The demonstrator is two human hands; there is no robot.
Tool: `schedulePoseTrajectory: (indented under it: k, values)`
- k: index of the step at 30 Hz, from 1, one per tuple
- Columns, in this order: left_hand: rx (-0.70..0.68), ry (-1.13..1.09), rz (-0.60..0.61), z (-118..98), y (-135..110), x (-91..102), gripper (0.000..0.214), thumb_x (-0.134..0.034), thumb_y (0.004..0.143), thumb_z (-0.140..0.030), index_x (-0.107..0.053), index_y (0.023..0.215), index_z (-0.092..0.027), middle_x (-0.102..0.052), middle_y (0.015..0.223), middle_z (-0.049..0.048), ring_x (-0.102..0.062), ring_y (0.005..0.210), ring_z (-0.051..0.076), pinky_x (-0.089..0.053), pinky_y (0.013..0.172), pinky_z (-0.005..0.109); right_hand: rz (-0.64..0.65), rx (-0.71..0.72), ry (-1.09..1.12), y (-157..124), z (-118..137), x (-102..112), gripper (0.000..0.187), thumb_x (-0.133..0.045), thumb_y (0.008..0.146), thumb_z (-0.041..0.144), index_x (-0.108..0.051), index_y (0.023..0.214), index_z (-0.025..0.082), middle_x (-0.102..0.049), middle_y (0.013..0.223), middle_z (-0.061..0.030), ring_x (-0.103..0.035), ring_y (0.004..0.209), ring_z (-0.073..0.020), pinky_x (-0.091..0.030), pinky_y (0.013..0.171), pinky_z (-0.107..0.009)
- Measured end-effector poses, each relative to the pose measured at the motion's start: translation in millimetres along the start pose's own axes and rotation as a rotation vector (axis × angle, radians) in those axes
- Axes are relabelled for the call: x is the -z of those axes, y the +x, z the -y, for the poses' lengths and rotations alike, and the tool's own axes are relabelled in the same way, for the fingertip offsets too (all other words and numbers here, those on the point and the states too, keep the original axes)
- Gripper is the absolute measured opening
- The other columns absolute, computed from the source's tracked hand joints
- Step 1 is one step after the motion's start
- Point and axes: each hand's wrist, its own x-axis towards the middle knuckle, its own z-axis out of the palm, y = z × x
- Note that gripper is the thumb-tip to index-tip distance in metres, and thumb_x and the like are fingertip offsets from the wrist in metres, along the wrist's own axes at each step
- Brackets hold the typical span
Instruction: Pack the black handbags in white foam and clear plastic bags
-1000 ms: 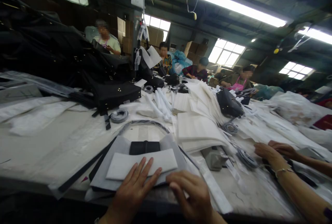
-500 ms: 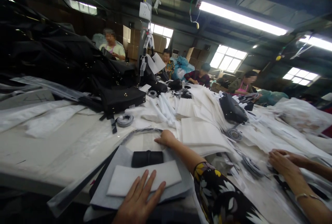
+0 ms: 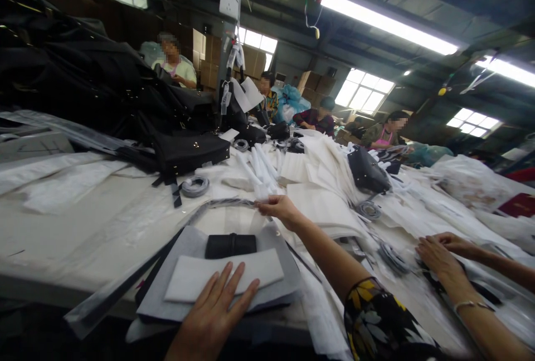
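My left hand (image 3: 217, 305) lies flat with fingers spread on a folded white foam sheet (image 3: 184, 280). Under the foam is a grey-white sheet (image 3: 159, 299) on a dark bag. Just beyond the foam sits a small black rolled piece (image 3: 231, 245) with a band round its middle. A long strap in clear plastic (image 3: 125, 283) arches behind it and hangs over the table edge at the left. My right hand (image 3: 278, 209) reaches past the bag. Its fingertips pinch the near end of a white foam tube (image 3: 262, 189) from the bunch there.
Black bags (image 3: 184, 152) are heaped at the left. Coiled grey straps (image 3: 195, 186) and stacked white foam sheets (image 3: 320, 205) lie farther back. At the right, a co-worker's hands (image 3: 443, 255) work on a dark item. Other people sit across the table (image 3: 96, 227).
My right hand has moved away from the strap's arch to the white tubes, its arm stretching farther. My left hand stays on the foam. The whole view has shifted slightly.
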Motion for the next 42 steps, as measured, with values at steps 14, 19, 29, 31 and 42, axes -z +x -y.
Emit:
schedulePoseTrajectory:
  k: [14, 19, 29, 31, 42]
  values:
    - [0.026, -0.087, 0.045, 10, 10, -2.0, 0.059, -0.025, 0.099, -0.006, -0.033, 0.152, -0.031, -0.046, 0.152, 0.0073, -0.051, 0.134, 0.026, -0.052, 0.102, 0.043, 0.170, 0.580, -0.624, -145, 3, -6, 0.056, -0.045, 0.081, 0.000, -0.064, 0.131, 0.019, -0.067, 0.129, -0.0069, -0.062, 0.122, -0.0201, -0.045, 0.109, -0.037]
    - [0.042, -0.096, 0.119, 8, 8, 0.2, 0.058, -0.029, 0.099, -0.008, -0.031, 0.153, -0.029, -0.034, 0.159, 0.0043, -0.040, 0.142, 0.026, -0.047, 0.107, 0.044, 0.148, 0.731, -0.934, -172, -35, -23, 0.063, -0.046, 0.085, 0.003, -0.046, 0.147, 0.018, -0.053, 0.146, -0.0089, -0.044, 0.140, -0.0266, -0.032, 0.118, -0.052]
    - [0.063, -0.127, 0.155, 7, 15, 4.7, 0.063, -0.034, 0.096, -0.006, -0.030, 0.153, -0.035, -0.037, 0.157, -0.0008, -0.043, 0.140, 0.025, -0.046, 0.106, 0.044, 0.360, 0.560, -0.712, -190, -4, -2, 0.087, -0.061, 0.071, 0.012, -0.034, 0.154, 0.016, -0.040, 0.155, -0.0119, -0.032, 0.146, -0.0297, -0.021, 0.122, -0.053]
    - [0.059, -0.126, 0.142, 7, 16, 5.0, 0.063, -0.035, 0.096, -0.006, -0.031, 0.152, -0.036, -0.039, 0.156, -0.0007, -0.045, 0.138, 0.026, -0.047, 0.105, 0.044, 0.431, 0.475, -0.555, -185, 13, 13, 0.079, -0.064, 0.075, 0.014, -0.041, 0.151, 0.020, -0.046, 0.152, -0.0101, -0.038, 0.143, -0.0284, -0.026, 0.120, -0.050]
    - [0.070, -0.151, 0.146, 7, 15, 4.9, 0.064, -0.038, 0.096, -0.006, -0.031, 0.152, -0.035, -0.040, 0.155, -0.0001, -0.043, 0.140, 0.028, -0.048, 0.104, 0.047, 0.040, 0.643, -0.569, -157, -27, -15, 0.038, -0.076, 0.085, 0.034, -0.069, 0.120, 0.021, -0.074, 0.106, -0.0089, -0.069, 0.099, -0.0211, -0.055, 0.090, -0.032]
